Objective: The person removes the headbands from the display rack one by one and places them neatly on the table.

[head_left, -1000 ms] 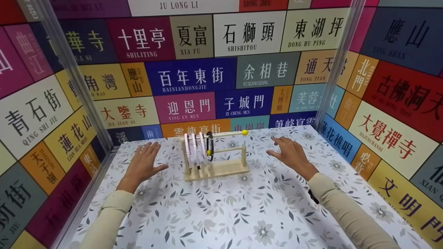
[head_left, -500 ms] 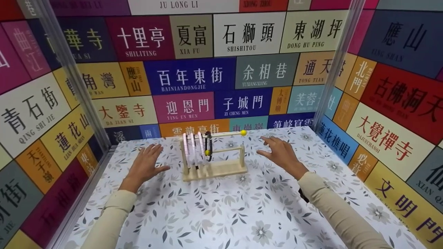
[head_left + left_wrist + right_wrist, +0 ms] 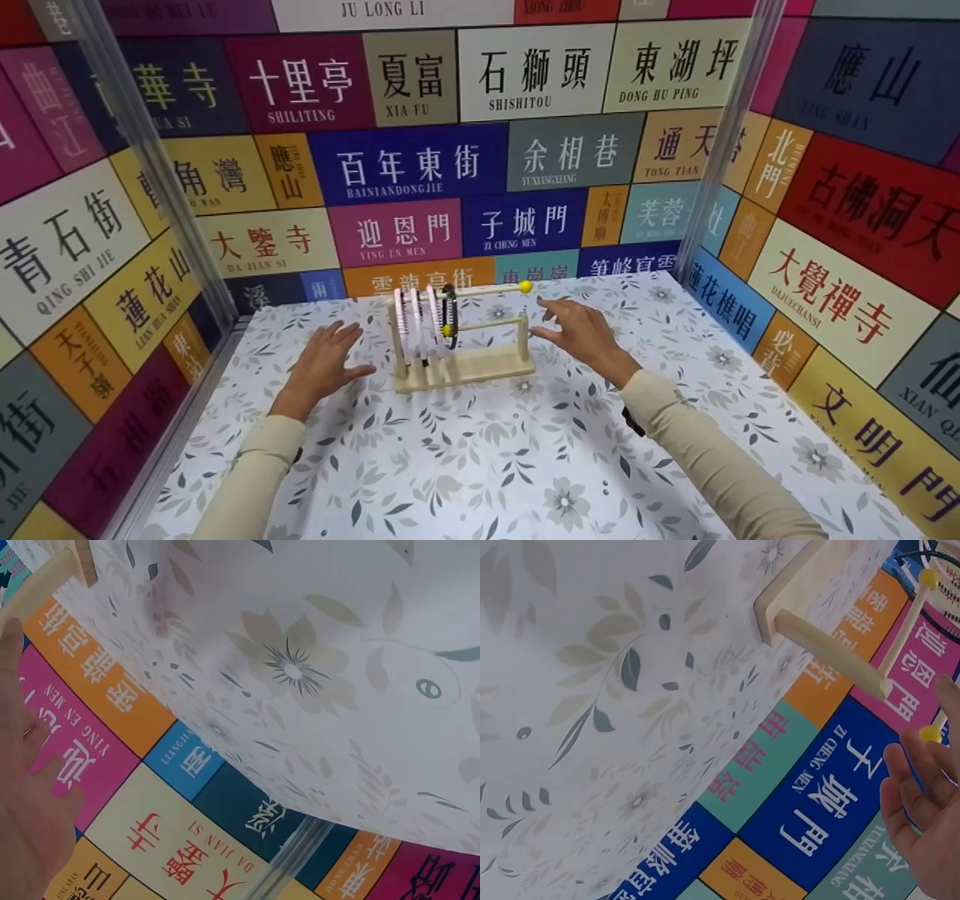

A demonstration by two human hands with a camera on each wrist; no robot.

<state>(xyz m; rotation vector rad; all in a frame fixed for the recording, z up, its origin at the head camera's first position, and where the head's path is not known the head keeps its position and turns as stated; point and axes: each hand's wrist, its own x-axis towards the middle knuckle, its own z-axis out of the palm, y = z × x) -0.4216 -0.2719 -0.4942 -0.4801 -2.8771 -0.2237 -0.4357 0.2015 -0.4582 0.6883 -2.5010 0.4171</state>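
A pale wooden stand (image 3: 480, 369) with two horizontal rods sits toward the back of the table. Several toothed headbands hang at its left end: pale pink ones (image 3: 400, 322) and a black one (image 3: 452, 322) on the right. Yellow balls tip the rods, such as the upper ball (image 3: 526, 286). To the left of the stand is my left hand (image 3: 322, 369), fingers extended, holding nothing. My right hand (image 3: 586, 335), fingers loosely bent, hovers just right of the stand's right post without gripping it. In the right wrist view, that post (image 3: 832, 656) lies left of the fingers.
Floral white cloth covers the table (image 3: 480, 465). Walls of coloured panels with lettering, like the blue panel (image 3: 409, 165), enclose it at the back and both sides. Clear corner strips (image 3: 724, 150) join the walls.
My right hand has moved left, closer to the stand's right end. The left hand has shifted slightly right and down. Stand and headbands keep their place.
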